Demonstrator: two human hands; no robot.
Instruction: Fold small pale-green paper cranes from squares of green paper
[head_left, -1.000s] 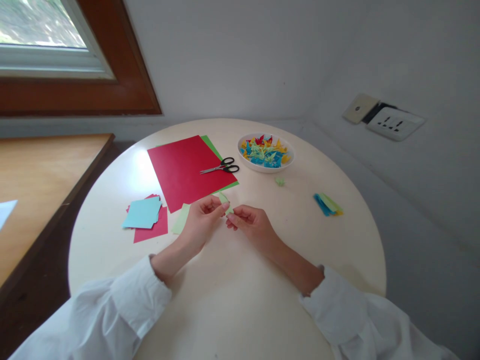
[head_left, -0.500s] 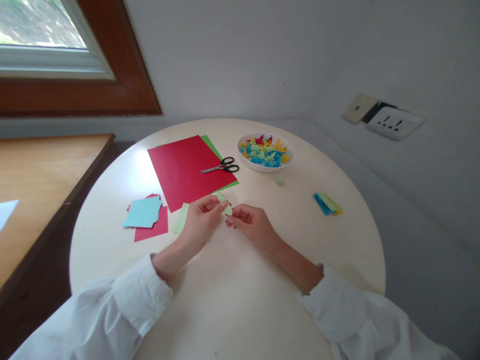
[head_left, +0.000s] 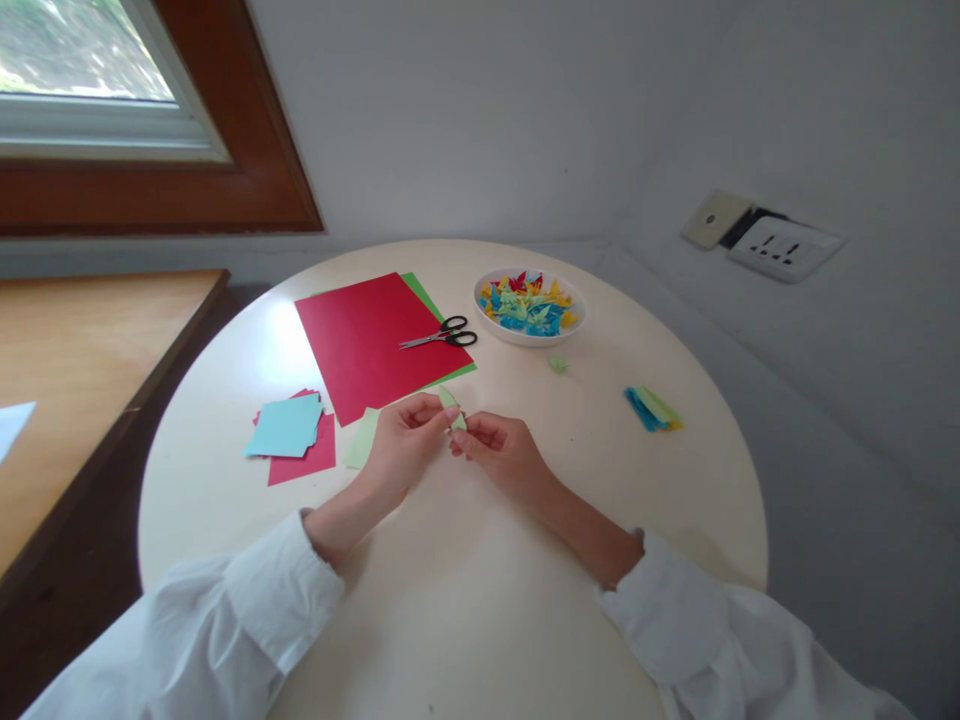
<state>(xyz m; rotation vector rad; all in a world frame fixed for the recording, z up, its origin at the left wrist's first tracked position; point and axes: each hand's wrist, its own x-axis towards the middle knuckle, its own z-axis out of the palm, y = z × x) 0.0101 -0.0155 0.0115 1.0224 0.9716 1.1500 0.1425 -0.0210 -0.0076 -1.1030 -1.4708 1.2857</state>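
Note:
Both my hands meet over the middle of a round cream table [head_left: 465,600]. My left hand [head_left: 401,448] and my right hand [head_left: 501,450] pinch a small folded piece of light green paper [head_left: 453,408] between their fingertips, a little above the tabletop. Just left of my left hand lies a pale green paper square [head_left: 363,437]. A large red sheet [head_left: 371,340] over a green sheet lies beyond my hands, with black-handled scissors [head_left: 442,334] on its right edge.
A white bowl [head_left: 529,306] of small folded paper pieces in several colours stands at the back. A tiny green folded piece [head_left: 559,364] lies before it. Blue and red squares [head_left: 289,436] lie left; blue, green and yellow strips [head_left: 654,409] right. A wooden ledge [head_left: 75,370] borders the left.
The green paper piece has turned slightly between my fingertips; both hands stay in nearly the same place.

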